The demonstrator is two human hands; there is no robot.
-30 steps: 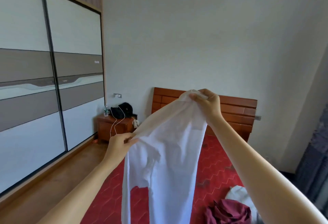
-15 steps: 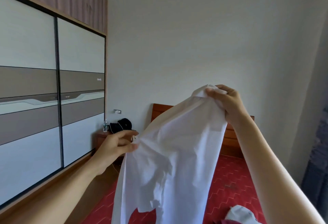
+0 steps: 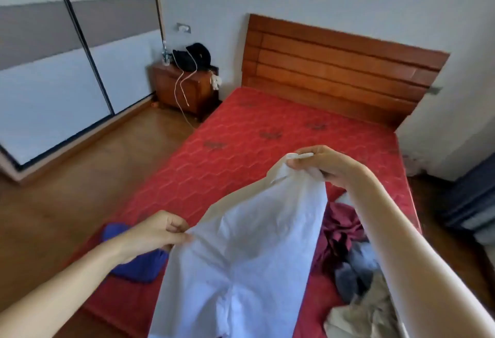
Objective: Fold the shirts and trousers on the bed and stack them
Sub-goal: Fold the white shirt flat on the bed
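Right now you hold a white garment (image 3: 241,252) up over the red mattress (image 3: 241,134), one hand at each end of its upper edge. Your left hand (image 3: 158,230) is low and near you, fingers curled, pinching the cloth's near corner between thumb and fingers. Your right hand (image 3: 324,162) is higher and farther out, fingers curled round a bunched corner that pokes out past the knuckles. Between the two grips the top edge runs as a slanted line, rising from left to right, and the rest of the cloth hangs down from it toward the bottom of the view, clear of the mattress where it can be seen; its lower end runs out of frame. Whether it is a shirt or trousers cannot be told.

Below your left forearm a blue garment (image 3: 136,265) lies on the mattress's near left edge. Under your right forearm lies a loose heap: a maroon garment (image 3: 340,228), a grey one (image 3: 353,273) and a beige one (image 3: 361,316), touching each other. Beyond the mattress stands a wooden headboard (image 3: 334,69), with a bedside cabinet (image 3: 184,88) to its left and a sliding wardrobe (image 3: 53,69) along the left wall.
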